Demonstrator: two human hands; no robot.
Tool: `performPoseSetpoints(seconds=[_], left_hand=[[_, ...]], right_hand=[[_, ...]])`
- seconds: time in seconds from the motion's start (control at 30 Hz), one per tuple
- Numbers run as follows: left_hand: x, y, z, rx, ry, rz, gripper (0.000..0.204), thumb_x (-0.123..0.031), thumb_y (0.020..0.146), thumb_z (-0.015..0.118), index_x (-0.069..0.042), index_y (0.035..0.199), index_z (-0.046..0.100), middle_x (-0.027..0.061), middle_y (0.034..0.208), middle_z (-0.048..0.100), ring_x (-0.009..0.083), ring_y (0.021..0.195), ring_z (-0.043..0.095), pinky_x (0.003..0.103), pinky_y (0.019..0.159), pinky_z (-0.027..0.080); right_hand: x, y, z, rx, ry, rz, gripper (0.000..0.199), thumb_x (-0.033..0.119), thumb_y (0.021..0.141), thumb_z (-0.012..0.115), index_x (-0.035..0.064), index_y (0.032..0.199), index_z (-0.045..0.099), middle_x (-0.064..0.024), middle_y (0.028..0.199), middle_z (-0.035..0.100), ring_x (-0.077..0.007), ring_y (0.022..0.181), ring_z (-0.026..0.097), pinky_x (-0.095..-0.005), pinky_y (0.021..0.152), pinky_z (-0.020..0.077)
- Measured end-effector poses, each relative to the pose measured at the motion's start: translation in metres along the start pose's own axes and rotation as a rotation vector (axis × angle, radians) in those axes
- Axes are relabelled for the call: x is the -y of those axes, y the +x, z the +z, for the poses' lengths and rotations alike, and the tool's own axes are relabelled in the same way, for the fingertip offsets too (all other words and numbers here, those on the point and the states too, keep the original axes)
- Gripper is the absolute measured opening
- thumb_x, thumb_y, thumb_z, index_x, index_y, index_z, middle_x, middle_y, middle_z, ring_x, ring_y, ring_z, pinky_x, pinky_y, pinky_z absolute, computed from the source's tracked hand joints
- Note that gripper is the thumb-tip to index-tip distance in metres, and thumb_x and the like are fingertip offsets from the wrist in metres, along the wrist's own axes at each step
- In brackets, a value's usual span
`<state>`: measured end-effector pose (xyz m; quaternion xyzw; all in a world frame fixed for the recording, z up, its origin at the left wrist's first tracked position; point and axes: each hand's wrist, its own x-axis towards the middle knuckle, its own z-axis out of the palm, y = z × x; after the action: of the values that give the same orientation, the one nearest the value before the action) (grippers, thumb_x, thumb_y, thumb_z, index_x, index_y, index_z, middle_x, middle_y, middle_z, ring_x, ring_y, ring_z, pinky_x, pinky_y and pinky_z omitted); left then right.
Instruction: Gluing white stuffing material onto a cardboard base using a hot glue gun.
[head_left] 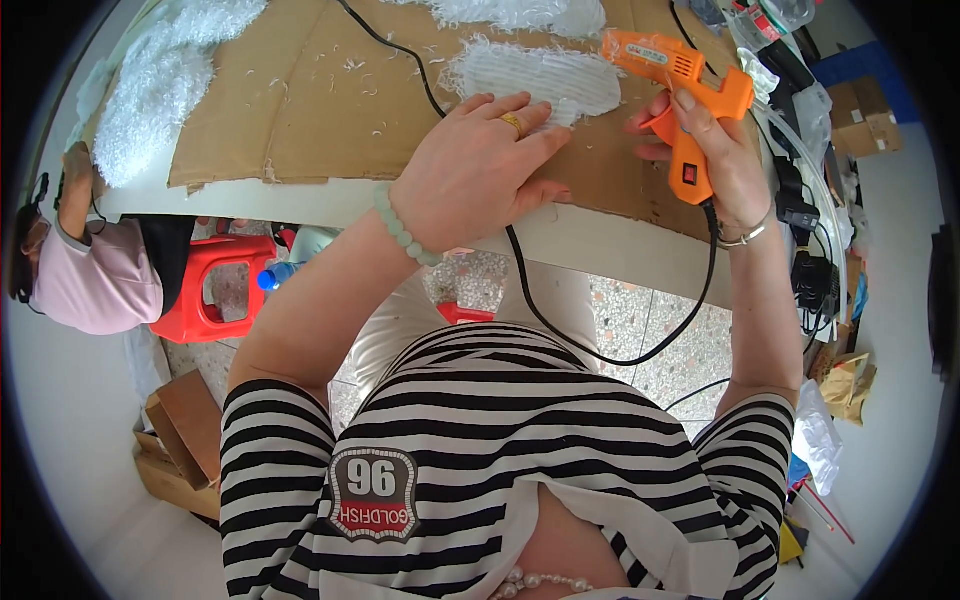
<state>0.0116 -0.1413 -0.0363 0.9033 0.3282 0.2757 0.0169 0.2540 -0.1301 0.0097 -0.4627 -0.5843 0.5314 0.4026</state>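
Observation:
My right hand [738, 165] grips an orange hot glue gun [685, 62] by its handle, with fingers at the trigger. The gun's nozzle points left, just above the right end of a white, fringed, ribbed oval piece [545, 82]. That piece lies on a brown cardboard sheet [320, 115]. My left hand [478, 165] rests palm down, its fingers stretched onto the near left edge of the white piece. A black cord [655, 350] hangs from the gun's handle in a loop below the table edge and runs up under my left hand.
White shaggy material [160, 95] is heaped at the far left, and another white fringed piece [510, 12] lies at the back. Cables and black adapters [800, 210] crowd the right edge. A person in pink [95, 275] is at the left, near a red plastic stool [195, 300].

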Motion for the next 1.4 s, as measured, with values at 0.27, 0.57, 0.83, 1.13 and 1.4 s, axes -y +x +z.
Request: performPoseSetpoints(seconds=[0.27, 0.57, 0.83, 1.13, 1.4], left_hand=[[0.004, -0.001, 0.002, -0.009, 0.016, 0.01, 0.041, -0.034, 0.077, 0.063, -0.005, 0.105, 0.057, 0.0137, 0.109, 0.058, 0.0305, 0.108, 0.053, 0.042, 0.092, 0.04], [0.003, -0.001, 0.001, -0.01, 0.01, 0.014, 0.04, -0.035, 0.077, 0.063, -0.005, 0.103, 0.059, 0.0136, 0.108, 0.058, 0.0297, 0.107, 0.053, 0.041, 0.092, 0.04], [0.005, -0.002, 0.003, -0.031, 0.002, 0.01, 0.04, -0.036, 0.077, 0.063, -0.005, 0.102, 0.059, 0.0134, 0.106, 0.059, 0.0298, 0.107, 0.053, 0.042, 0.091, 0.041], [0.006, -0.003, 0.004, -0.049, 0.008, 0.012, 0.04, -0.036, 0.076, 0.063, -0.005, 0.101, 0.059, 0.0124, 0.105, 0.059, 0.0295, 0.105, 0.053, 0.041, 0.091, 0.041], [0.005, -0.004, 0.001, 0.02, -0.037, -0.01, 0.041, -0.031, 0.077, 0.063, -0.006, 0.108, 0.055, 0.0146, 0.113, 0.058, 0.0318, 0.108, 0.052, 0.042, 0.093, 0.039]], right_hand=[[0.004, 0.0, -0.026, -0.016, -0.341, 0.063, 0.036, 0.04, 0.087, 0.056, 0.0064, 0.101, 0.055, -0.0043, 0.087, 0.062, -0.0129, 0.081, 0.06, -0.0276, 0.064, 0.0487], [0.005, 0.003, -0.016, 0.008, -0.339, 0.107, 0.028, 0.031, 0.088, 0.059, 0.0051, 0.098, 0.055, -0.0011, 0.08, 0.058, -0.0093, 0.071, 0.055, -0.0235, 0.065, 0.0441], [0.001, 0.006, -0.022, 0.069, -0.328, 0.109, 0.027, 0.031, 0.088, 0.058, 0.0048, 0.094, 0.055, -0.0017, 0.078, 0.057, -0.0107, 0.07, 0.057, -0.0245, 0.063, 0.0461], [0.002, 0.007, -0.014, 0.062, -0.377, 0.092, 0.027, 0.032, 0.087, 0.058, 0.0057, 0.088, 0.054, -0.0023, 0.069, 0.057, -0.0107, 0.061, 0.056, -0.0241, 0.058, 0.0463], [0.0, 0.009, -0.007, 0.066, -0.379, 0.072, 0.023, 0.027, 0.087, 0.059, 0.0052, 0.09, 0.053, -0.0017, 0.069, 0.056, -0.0099, 0.058, 0.055, -0.0234, 0.053, 0.0451]])
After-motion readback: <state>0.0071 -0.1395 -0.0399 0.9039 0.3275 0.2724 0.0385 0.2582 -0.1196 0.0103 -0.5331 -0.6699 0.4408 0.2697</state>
